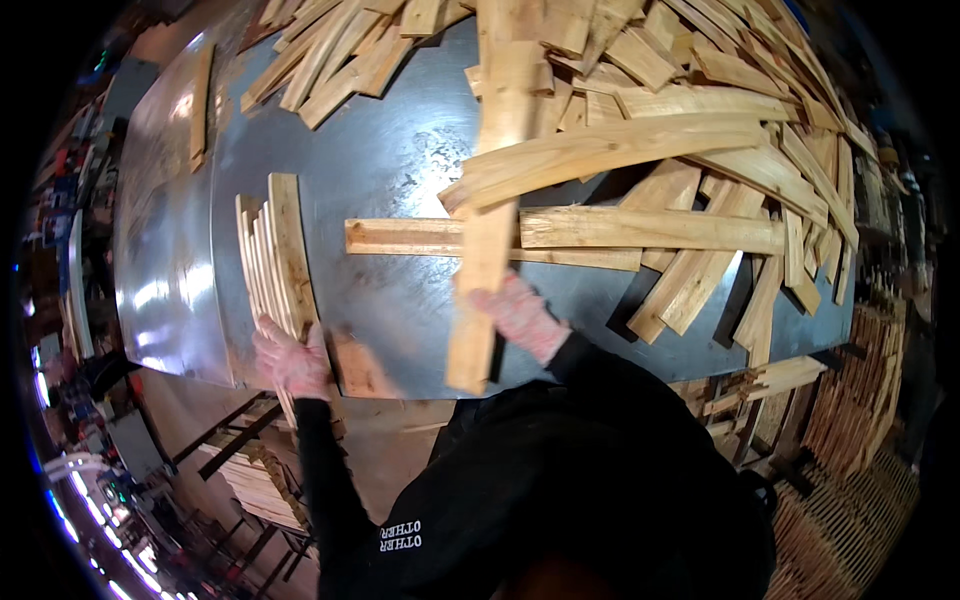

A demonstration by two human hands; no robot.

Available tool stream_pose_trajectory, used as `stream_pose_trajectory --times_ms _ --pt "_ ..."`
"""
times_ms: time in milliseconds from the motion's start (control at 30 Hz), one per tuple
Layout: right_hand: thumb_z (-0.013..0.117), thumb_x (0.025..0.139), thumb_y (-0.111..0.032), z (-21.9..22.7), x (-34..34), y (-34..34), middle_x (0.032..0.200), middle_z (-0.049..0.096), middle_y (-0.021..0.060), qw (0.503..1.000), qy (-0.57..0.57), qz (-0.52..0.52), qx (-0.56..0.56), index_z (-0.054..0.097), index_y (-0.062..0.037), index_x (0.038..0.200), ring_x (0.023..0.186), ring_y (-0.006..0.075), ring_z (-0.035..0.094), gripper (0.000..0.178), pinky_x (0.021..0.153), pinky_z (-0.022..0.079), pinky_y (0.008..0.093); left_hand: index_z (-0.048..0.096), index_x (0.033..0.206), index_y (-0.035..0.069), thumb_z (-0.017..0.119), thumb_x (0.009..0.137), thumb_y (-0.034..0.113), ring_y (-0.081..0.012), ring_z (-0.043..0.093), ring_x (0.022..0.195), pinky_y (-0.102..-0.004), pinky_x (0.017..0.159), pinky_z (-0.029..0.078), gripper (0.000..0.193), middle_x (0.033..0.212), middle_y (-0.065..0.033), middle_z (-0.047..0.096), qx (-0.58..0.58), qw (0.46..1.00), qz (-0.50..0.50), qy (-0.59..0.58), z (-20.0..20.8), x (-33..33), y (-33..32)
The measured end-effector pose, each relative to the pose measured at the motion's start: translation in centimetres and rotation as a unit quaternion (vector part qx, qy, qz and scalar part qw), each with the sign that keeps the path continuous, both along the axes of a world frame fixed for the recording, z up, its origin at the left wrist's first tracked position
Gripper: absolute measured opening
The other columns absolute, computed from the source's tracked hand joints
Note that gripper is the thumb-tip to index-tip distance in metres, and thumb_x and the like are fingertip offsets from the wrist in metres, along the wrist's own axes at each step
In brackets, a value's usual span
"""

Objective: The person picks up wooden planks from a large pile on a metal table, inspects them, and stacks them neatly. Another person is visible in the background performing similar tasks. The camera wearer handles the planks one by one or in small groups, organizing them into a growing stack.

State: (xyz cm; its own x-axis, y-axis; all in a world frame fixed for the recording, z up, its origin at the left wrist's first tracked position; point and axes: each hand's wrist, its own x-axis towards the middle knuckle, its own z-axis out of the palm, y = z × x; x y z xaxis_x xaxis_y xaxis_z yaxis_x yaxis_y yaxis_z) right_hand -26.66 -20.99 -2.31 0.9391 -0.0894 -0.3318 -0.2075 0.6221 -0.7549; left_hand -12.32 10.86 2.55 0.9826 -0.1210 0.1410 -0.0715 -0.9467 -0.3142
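Observation:
My right hand point(524, 316), in a pinkish work glove, is closed on the edge of a long wooden board point(485, 280) that reaches from the table's near edge up toward the far pile. My gloved left hand point(292, 360) is wrapped round the near end of a bundle of narrow boards point(270, 255), set side by side on the left of the table. Under the long board, another board point(400, 236) lies crosswise. To the right, a slightly bowed board point(620, 155) and a shorter one point(650, 230) also lie crosswise.
A loose heap of boards point(690, 90) covers the far and right side of the metal table point(390, 310). A lone board point(202, 105) lies at the far left. Below the table are stacked boards at left point(262, 485) and at right point(855, 390), beside dark metal frames.

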Motion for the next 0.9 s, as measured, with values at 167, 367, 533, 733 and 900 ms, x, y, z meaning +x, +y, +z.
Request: stream_pose_trajectory --times_ms 167,367,533,733,900 --pt "0.046 0.094 -0.070 10.6 4.3 -2.3 0.112 0.068 0.0233 0.760 0.110 0.456 -0.450 0.061 -0.0085 0.122 0.107 0.0376 0.066 0.069 0.095 0.049 0.0468 0.057 0.135 -0.002 0.071 0.094 0.026 -0.0135 0.064 0.100 -0.0274 0.089 0.051 0.052 0.112 -0.0066 0.069 -0.759 0.393 0.147 0.497 -3.3 -8.9 -10.6" --pt "0.081 0.071 -0.031 5.7 -5.5 -24.3 0.123 0.064 0.0174 0.378 0.113 0.146 -0.907 0.045 -0.0093 0.145 0.114 0.0355 0.061 0.085 0.100 0.049 0.0461 0.061 0.125 -0.003 0.068 0.089 0.013 -0.0104 0.062 0.086 -0.0273 0.077 0.052 0.040 0.102 -0.0056 0.070 -0.664 0.645 0.122 0.359 -0.2 -8.0 -8.9" --pt "0.085 0.064 -0.022 10.1 -5.9 -22.2 0.121 0.061 0.0206 0.424 0.139 0.432 -0.784 0.034 -0.0107 0.154 0.114 0.0371 0.059 0.105 0.099 0.050 0.0455 0.056 0.131 0.013 0.063 0.090 0.044 -0.0434 0.067 0.100 -0.0527 0.082 0.051 0.052 0.110 -0.0247 0.070 -0.351 0.889 0.181 0.230 -3.0 -5.2 0.6" --pt "0.073 0.082 -0.040 16.4 2.9 -11.9 0.104 0.068 0.0168 0.769 0.141 0.382 -0.492 0.046 -0.0105 0.148 0.100 0.0291 0.067 0.076 0.089 0.053 0.0394 0.041 0.142 -0.001 0.080 0.079 0.025 -0.0416 0.061 0.102 -0.0492 0.085 0.051 0.079 0.117 -0.0222 0.060 -0.129 0.986 0.049 -0.094 -1.0 -4.6 3.8" --pt "0.054 0.100 -0.028 10.5 14.2 -5.3 0.113 0.067 0.0127 0.691 -0.297 0.158 -0.640 0.051 -0.0015 0.140 0.106 0.0198 0.064 0.048 0.096 0.050 0.0361 0.049 0.140 -0.002 0.075 0.086 0.031 -0.0275 0.059 0.114 -0.0428 0.097 0.048 0.068 0.128 -0.0166 0.060 -0.761 0.576 0.051 0.293 -3.2 -9.5 -8.0"
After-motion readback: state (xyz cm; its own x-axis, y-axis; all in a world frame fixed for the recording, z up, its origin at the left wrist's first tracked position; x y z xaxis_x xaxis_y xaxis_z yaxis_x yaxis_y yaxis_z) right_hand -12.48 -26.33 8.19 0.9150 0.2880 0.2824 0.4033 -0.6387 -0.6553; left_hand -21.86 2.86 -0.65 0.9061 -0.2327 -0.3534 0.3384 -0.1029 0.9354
